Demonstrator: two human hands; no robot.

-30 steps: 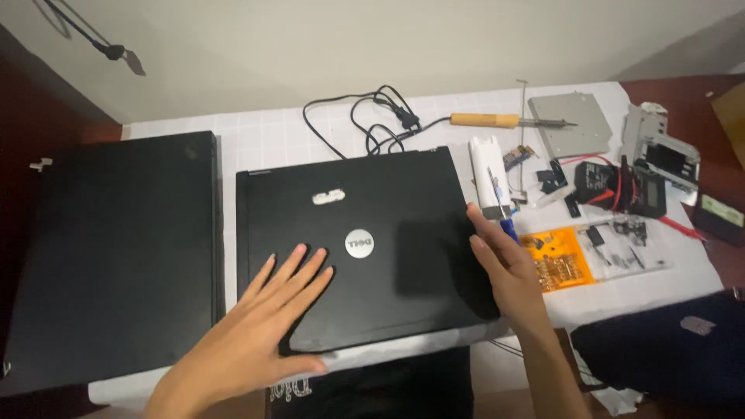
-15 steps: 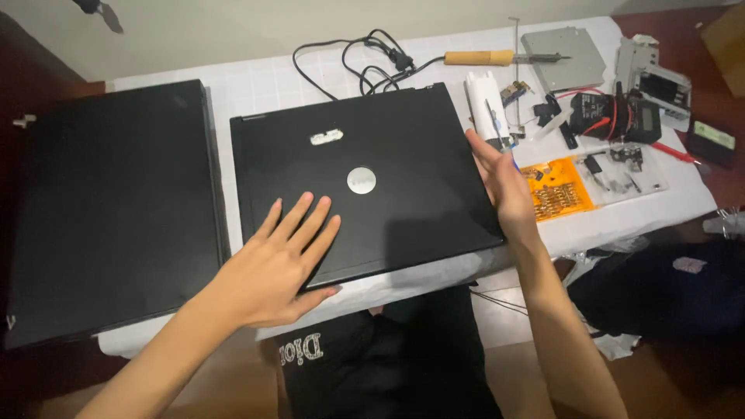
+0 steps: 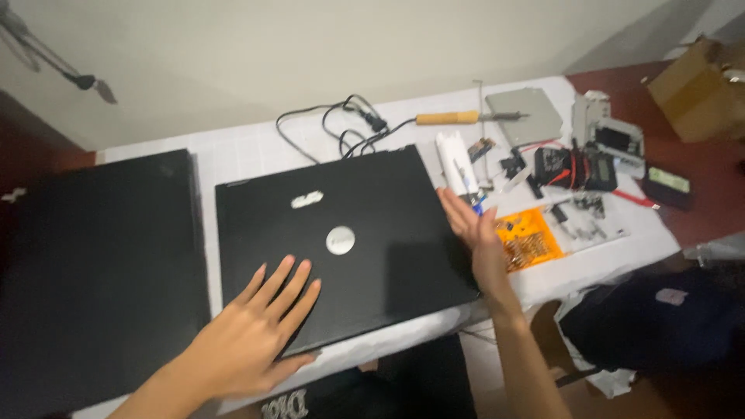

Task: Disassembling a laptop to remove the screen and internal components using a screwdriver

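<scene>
The closed black laptop [image 3: 341,244] lies mid-frame on the white surface [image 3: 240,155]. The left hand [image 3: 252,334] presses flat on its lid, fingers spread; the right hand [image 3: 473,233], open and empty, braces its right edge. Even pressure from both should stop it sliding.

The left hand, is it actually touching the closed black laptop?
Touching. The head view shows the left hand lying flat, palm down, on the closed black laptop lid.

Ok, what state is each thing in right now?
Black laptop with round silver badge: lid closed, flat on table.
Second black laptop: closed, lying to its left.
Left hand: open, palm flat on lid.
Right hand: open, against right edge.
Wooden-handled soldering iron: lying untouched.
</scene>
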